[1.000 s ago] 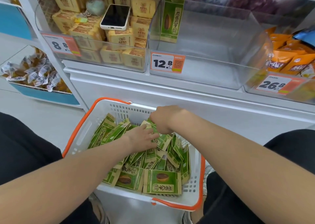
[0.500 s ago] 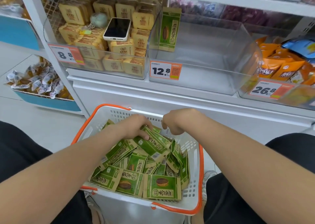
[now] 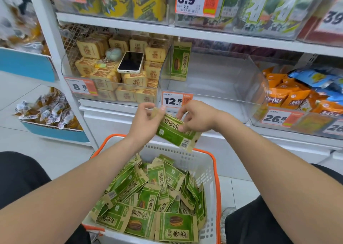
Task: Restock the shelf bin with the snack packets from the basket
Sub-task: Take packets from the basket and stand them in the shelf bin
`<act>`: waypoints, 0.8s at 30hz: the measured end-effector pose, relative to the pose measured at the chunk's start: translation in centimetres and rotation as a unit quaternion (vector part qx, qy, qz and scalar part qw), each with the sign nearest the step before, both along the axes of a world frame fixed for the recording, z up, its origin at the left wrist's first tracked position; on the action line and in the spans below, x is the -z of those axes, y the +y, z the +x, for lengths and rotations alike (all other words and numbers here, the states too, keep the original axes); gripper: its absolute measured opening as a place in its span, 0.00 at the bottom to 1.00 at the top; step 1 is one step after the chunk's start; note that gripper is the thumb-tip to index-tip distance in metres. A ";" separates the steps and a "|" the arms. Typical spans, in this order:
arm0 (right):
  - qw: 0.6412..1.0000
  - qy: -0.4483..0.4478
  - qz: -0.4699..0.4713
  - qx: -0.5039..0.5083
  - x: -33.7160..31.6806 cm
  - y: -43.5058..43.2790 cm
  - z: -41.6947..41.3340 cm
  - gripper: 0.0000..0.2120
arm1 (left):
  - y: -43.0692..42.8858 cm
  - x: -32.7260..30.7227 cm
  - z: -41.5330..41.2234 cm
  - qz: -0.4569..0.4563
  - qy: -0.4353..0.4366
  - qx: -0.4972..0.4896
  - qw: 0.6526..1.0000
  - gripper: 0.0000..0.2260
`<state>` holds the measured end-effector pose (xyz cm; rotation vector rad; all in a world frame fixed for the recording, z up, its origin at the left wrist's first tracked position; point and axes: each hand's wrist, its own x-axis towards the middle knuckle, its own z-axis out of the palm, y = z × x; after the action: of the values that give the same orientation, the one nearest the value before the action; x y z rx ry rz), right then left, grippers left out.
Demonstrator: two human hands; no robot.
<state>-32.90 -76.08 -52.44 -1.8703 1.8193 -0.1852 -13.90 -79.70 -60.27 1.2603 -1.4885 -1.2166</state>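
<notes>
Your left hand (image 3: 143,121) and right hand (image 3: 196,120) now grasp packets (image 3: 174,132) lifted clear of the basket (image 3: 206,162) (the far bin (image 3: 213,76) awaits them).

Reaches forward with both bare arms, forearms slanting up from the lower corners and converging toward the middle. Holds the left hand (image 3: 146,122) raised at the end of a straight wrist, palm turned rightward, thumb and curled fingers pinching the top edge of a green packet (image 3: 172,133). Sets the right hand (image 3: 199,118) just beside it, knuckles up, fingers and thumb curled onto the same packet. Holds the two hands near each other, not touching.
</notes>
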 end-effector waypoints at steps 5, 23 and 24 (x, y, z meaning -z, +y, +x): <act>0.980 -0.159 -0.107 0.061 -1.8 -1.1 0.6 0.13 | -0.2 -3.3 -1.3 -0.024 0.080 -0.137 0.987 0.15; 0.965 -0.006 -0.262 -0.009 -5.1 -5.9 1.5 0.21 | -9.1 -12.0 -3.5 -0.128 -0.037 -0.180 0.975 0.06; 0.960 0.003 -0.280 0.011 -4.7 -6.9 1.4 0.19 | -9.4 -12.2 -3.7 -0.113 -0.007 -0.160 0.981 0.09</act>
<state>-31.51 -82.95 -47.78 -2.2146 1.9261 -0.7737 -17.61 -89.06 -48.02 1.2937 -1.3284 -0.8053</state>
